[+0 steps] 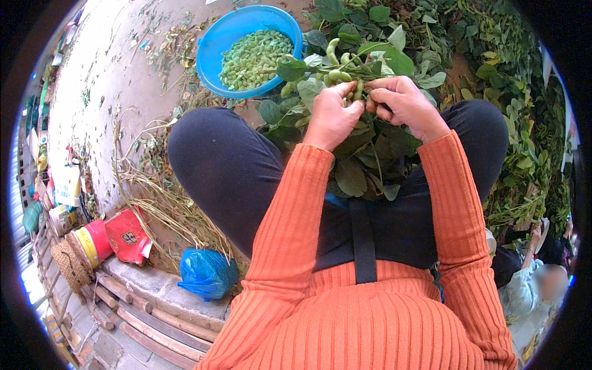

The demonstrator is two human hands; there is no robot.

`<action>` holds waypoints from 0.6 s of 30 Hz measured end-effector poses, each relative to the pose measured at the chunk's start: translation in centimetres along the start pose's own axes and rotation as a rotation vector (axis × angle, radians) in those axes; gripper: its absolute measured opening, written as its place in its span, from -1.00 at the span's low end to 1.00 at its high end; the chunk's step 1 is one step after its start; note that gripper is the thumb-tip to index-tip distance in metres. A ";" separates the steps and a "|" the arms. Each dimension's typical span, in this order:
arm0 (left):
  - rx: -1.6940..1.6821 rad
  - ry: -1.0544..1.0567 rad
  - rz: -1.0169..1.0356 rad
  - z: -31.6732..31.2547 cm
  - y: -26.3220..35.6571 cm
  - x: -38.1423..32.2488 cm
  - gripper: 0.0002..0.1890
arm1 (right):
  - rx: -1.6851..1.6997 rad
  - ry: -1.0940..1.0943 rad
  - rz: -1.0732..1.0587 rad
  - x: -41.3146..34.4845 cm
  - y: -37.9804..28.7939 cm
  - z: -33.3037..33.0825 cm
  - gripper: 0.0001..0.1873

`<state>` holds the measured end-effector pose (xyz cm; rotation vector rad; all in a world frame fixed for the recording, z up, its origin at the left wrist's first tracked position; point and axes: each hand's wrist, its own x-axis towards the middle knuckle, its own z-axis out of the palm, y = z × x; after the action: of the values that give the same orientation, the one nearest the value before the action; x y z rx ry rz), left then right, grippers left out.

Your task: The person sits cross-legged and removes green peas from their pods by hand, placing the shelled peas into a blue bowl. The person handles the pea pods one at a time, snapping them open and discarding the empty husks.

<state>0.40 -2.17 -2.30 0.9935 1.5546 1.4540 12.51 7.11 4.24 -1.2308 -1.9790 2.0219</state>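
Note:
Between my knees lies a leafy soybean plant [351,182] with plump green pods [339,75]. My left hand [334,113] pinches one upright pod [359,89] between thumb and forefinger. My right hand [403,104] is close on the pod's other side, its fingers curled at the stems; what exactly they grip is hidden. Beyond my left knee stands a blue plastic basin [208,62], with many shelled green beans [254,58] inside.
Heaped bean plants [522,125] lie at the right, where another person [522,286] sits. Bare dry stalks [171,212], a blue plastic bag [208,273], a red bag [127,236] and wooden poles [162,330] are at the lower left. Scattered leaves dot the ground.

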 end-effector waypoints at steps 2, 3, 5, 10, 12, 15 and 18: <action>-0.108 -0.048 -0.097 -0.1 -0.6 -0.1 -0.58 | 0.005 -0.010 0.045 -0.1 0.1 -0.3 -0.81; -0.162 -0.073 -0.147 -0.2 -0.3 -0.1 -0.59 | 0.016 -0.021 0.041 -0.2 0.0 -0.3 -0.81; -0.156 -0.042 -0.105 -0.1 -0.5 0.0 -0.60 | 0.038 -0.042 0.033 -0.5 -0.2 -0.3 -0.81; -0.042 0.001 -0.034 -0.2 -0.2 -0.1 -0.61 | 0.045 -0.055 0.035 -0.6 -0.3 -0.3 -0.81; 0.038 0.028 0.013 -0.1 -0.1 -0.1 -0.61 | 0.045 -0.059 0.034 -0.7 -0.4 -0.3 -0.81; 0.091 0.040 -0.002 -0.2 0.5 -0.2 -0.59 | 0.057 -0.052 0.038 -0.8 -0.5 -0.2 -0.81; 0.099 0.048 0.014 -0.2 0.7 -0.3 -0.59 | 0.055 -0.065 0.042 -0.6 -0.4 -0.4 -0.82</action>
<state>0.36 -2.47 -1.59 1.0355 1.6709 1.4320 12.95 7.15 4.94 -1.2204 -1.9270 2.1471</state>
